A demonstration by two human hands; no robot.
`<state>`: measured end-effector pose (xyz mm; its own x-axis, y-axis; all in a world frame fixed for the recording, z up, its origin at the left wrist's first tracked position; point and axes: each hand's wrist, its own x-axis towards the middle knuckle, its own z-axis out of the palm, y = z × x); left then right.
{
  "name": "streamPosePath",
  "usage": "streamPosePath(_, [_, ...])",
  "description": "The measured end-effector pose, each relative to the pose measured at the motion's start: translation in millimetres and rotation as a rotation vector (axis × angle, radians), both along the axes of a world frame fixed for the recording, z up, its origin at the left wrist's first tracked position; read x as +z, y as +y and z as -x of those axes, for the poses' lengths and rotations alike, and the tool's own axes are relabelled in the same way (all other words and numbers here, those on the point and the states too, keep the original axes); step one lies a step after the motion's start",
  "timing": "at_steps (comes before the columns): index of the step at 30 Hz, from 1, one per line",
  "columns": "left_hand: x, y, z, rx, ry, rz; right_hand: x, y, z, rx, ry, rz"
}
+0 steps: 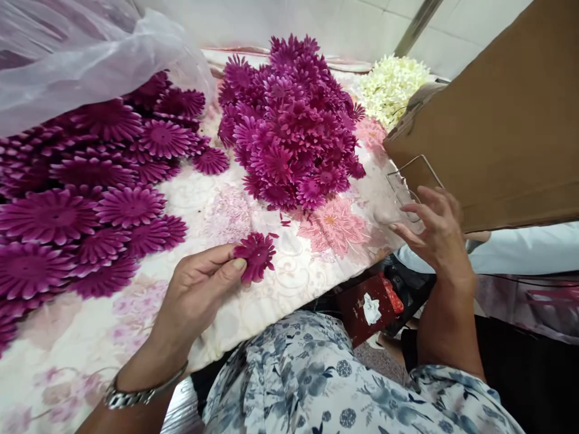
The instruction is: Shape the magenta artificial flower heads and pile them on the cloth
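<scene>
Pinching a small purple flower piece [257,257] between thumb and forefinger, the left hand [203,286] is just inside the near edge of the cloth-covered table [280,295]. The piece is roundish, without a clear long axis, its face turned up. It lies to the left of the right hand [438,238] and well apart from it; that hand's fingers are parted and half curled, nothing plainly in them, near a bent wire [423,156] by the table's right edge (whether they touch it, I cannot tell). Farther in, larger purple flowers [131,206] spread along the left side, and a purple heap [294,132] stands mid-table. Translucent plastic sheeting [90,72] hangs over the far left corner; pale blossoms [393,87] lie at the far right, beside a cardboard box [493,126].
</scene>
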<state>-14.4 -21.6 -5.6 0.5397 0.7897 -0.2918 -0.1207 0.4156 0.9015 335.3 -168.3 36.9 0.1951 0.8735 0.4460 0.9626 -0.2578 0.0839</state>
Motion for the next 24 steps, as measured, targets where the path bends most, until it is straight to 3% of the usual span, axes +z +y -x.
streamPosePath(6, [2.8,-2.0,-2.8,0.064,0.026,0.096,-14.9,8.9,-14.0,-0.048,0.154,0.148])
streamPosePath(14, [8.8,-6.5,-11.2,0.144,0.098,0.056,-6.3,12.1,-12.0,-0.061,0.253,0.227])
streamPosePath(19, [4.5,-4.7,-12.8,0.142,0.001,-0.004,8.2,6.0,-3.4,-0.011,0.255,-0.066])
streamPosePath(22, [2.5,-6.2,-11.2,0.111,-0.059,-0.052,13.2,11.3,24.6,0.099,0.167,-0.312])
streamPosePath(24, [1.8,-7.2,-10.4,0.071,-0.076,-0.058,10.8,21.8,54.3,0.241,0.234,-0.373])
